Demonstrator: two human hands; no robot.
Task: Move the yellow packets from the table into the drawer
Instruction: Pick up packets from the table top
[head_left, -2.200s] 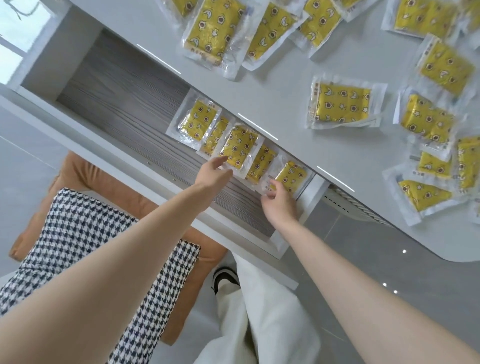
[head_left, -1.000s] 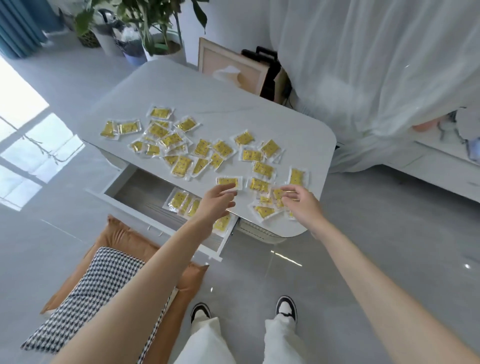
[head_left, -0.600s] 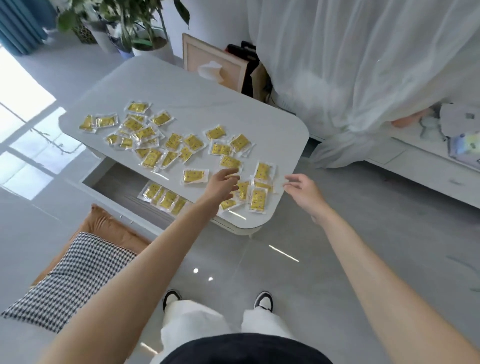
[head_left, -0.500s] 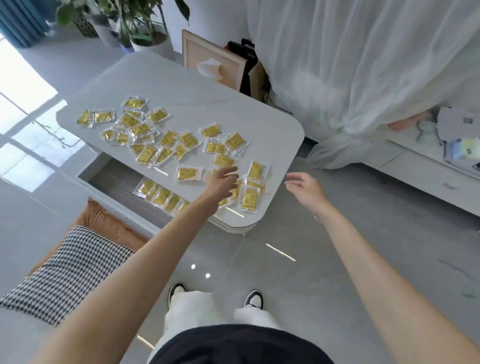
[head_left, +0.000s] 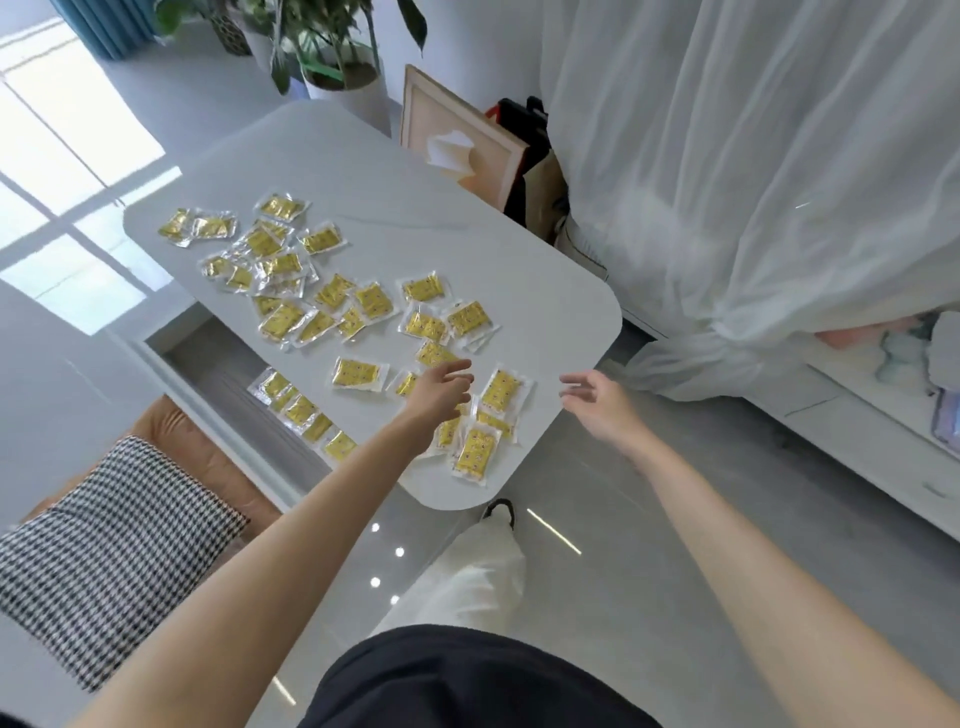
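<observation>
From the head camera, the left hand hangs over the near end of the white rounded-corner table, fingers loosely spread and holding nothing. The right hand floats just off the table's near right edge, also slack and empty. Most of the yellow plastic-wrapped packets lie scattered across the table; a small cluster sits directly under and beside the left hand, and one upright packet lies between the two hands. A short row of packets already rests in the open grey wood-lined drawer on the table's left side.

The step in hand appears to be picking up the next packets. It would go best to take the cluster nearest the table's corner first, pinching each by its clear sealed border, one hand per packet, then laying them beside the drawer row without overlapping.

The tabletop is smooth and glossy, so packets may slide when nudged. Beyond the table stand a potted green plant and sheer white curtains; a houndstooth cushion lies on the grey floor left of the drawer.
</observation>
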